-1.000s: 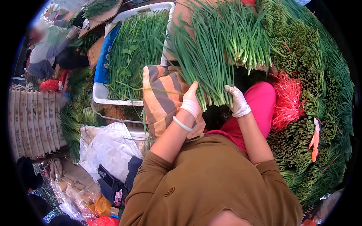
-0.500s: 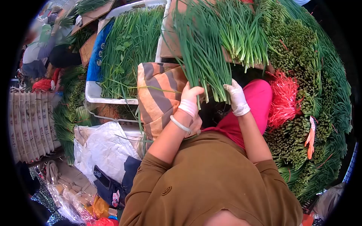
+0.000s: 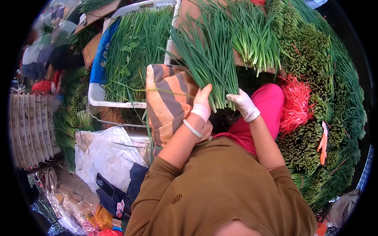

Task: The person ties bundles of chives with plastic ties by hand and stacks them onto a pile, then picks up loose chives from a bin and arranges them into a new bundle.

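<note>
A loose bunch of garlic chives (image 3: 216, 74) is between my two hands, its pale stem ends toward my lap and its green leaves pointing away. My left hand (image 3: 202, 100) is closed around the left side of the stems, fingers partly hidden behind them. On the right, my gloved right hand (image 3: 244, 104) pinches the stems near their cut ends. Just beyond lies a second pile of chives (image 3: 256, 43) on a brown board (image 3: 186, 15). A striped orange and grey cloth (image 3: 169, 106) covers something beside my left forearm.
A white crate (image 3: 118, 104) full of chives stands at the left. Stacked bundles (image 3: 307, 51) line the right side, with red plastic strands (image 3: 295, 104) beside my knee. A white sheet (image 3: 108, 153) and a phone (image 3: 105, 185) lie at lower left. Another person (image 3: 39, 55) is at upper left.
The bunch has come slightly nearer and its stem ends are more even. My right hand has shifted a little left and down along the stem ends.
</note>
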`<state>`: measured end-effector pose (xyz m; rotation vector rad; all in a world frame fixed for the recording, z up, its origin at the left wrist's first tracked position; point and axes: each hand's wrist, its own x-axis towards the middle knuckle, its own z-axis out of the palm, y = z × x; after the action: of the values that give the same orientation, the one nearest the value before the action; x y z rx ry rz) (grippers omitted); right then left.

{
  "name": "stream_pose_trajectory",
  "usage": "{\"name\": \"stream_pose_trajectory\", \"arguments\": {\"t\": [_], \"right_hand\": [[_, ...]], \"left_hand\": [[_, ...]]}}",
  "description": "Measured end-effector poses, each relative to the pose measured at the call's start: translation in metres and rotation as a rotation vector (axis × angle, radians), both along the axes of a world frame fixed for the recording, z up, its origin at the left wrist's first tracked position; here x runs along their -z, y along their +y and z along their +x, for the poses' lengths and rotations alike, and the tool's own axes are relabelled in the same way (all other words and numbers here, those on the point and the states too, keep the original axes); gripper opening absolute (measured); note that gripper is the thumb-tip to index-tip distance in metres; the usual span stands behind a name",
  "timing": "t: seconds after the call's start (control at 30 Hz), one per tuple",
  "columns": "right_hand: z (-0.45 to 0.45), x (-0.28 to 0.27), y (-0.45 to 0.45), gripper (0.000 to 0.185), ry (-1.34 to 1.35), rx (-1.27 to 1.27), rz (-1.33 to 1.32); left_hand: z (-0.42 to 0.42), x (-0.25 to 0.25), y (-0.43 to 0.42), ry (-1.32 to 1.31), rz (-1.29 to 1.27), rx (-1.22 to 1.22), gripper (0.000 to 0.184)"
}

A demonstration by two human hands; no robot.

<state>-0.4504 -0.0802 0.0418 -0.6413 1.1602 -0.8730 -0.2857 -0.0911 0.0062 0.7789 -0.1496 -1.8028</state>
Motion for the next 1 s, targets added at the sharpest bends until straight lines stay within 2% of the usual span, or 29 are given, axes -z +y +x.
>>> {"name": "stream_pose_trajectory", "arguments": {"t": [0.03, 0.07, 0.13, 0.17, 0.23, 0.27, 0.3, 0.37, 0.53, 0.57, 0.67, 0.8, 0.83, 0.87, 0.9, 0.93, 0.97, 1.0], "right_hand": [[0.0, 0.001, 0.0, 0.037, 0.097, -0.026, -0.034], [0.002, 0.004, 0.0, 0.035, 0.144, -0.066, -0.075], [0.007, 0.004, -0.004, 0.032, 0.244, -0.139, -0.152], [0.003, -0.003, -0.005, 0.03, 0.253, -0.171, -0.081], [-0.009, -0.034, -0.01, 0.028, 0.269, -0.235, 0.064], [-0.027, -0.022, -0.013, 0.029, 0.212, -0.211, 0.027], [-0.029, -0.019, -0.012, 0.03, 0.164, -0.072, -0.021], [-0.037, -0.013, -0.012, 0.032, 0.106, -0.042, -0.011], [0.013, -0.015, -0.002, 0.037, 0.062, -0.076, -0.015], [0.01, -0.004, -0.003, 0.041, 0.136, -0.169, 0.002], [0.006, -0.009, -0.01, 0.032, 0.247, -0.226, 0.086], [-0.005, -0.087, -0.021, 0.014, 0.467, -0.134, 0.056], [-0.018, -0.11, -0.03, 0.017, 0.448, -0.176, 0.041], [-0.033, -0.114, -0.037, 0.017, 0.317, -0.101, -0.069], [-0.036, -0.141, -0.04, 0.018, 0.136, -0.069, -0.24], [-0.043, -0.157, -0.048, 0.019, 0.017, 0.005, -0.254], [-0.054, -0.159, -0.06, 0.027, -0.219, -0.025, -0.285], [-0.043, -0.173, -0.06, 0.038, -0.28, -0.039, -0.311]], "left_hand": [[-0.002, -0.003, 0.0, 0.037, 0.023, -0.008, 0.049], [-0.004, -0.007, 0.004, -0.253, -0.035, 0.089, 0.054], [-0.008, 0.011, 0.007, -0.559, -0.194, 0.158, 0.058], [-0.007, 0.022, 0.006, -0.69, -0.26, 0.178, 0.057], [-0.001, 0.006, 0.006, -0.352, -0.138, 0.137, 0.053], [0.003, -0.003, 0.007, -0.184, -0.076, 0.113, 0.051], [0.006, -0.005, 0.005, -0.088, -0.034, 0.091, 0.045], [0.012, -0.004, 0.003, 0.015, 0.012, 0.159, 0.044], [0.002, -0.008, 0.009, -0.138, -0.056, 0.095, 0.046], [0.002, -0.01, 0.009, -0.183, -0.075, 0.06, 0.046], [0.011, -0.01, 0.008, -0.157, -0.015, 0.134, 0.044], [0.019, -0.017, 0.005, -0.066, 0.013, 0.196, 0.041], [0.02, -0.018, 0.004, -0.033, -0.001, 0.196, 0.039], [0.02, -0.016, 0.003, -0.007, 0.012, 0.184, 0.037], [0.019, -0.013, 0.002, 0.019, 0.025, 0.175, 0.035], [0.019, -0.011, 0.001, 0.043, 0.036, 0.169, 0.032], [0.018, -0.011, 0.001, 0.066, 0.072, 0.165, 0.031], [0.019, -0.011, 0.001, 0.089, 0.108, 0.161, 0.029]]}}
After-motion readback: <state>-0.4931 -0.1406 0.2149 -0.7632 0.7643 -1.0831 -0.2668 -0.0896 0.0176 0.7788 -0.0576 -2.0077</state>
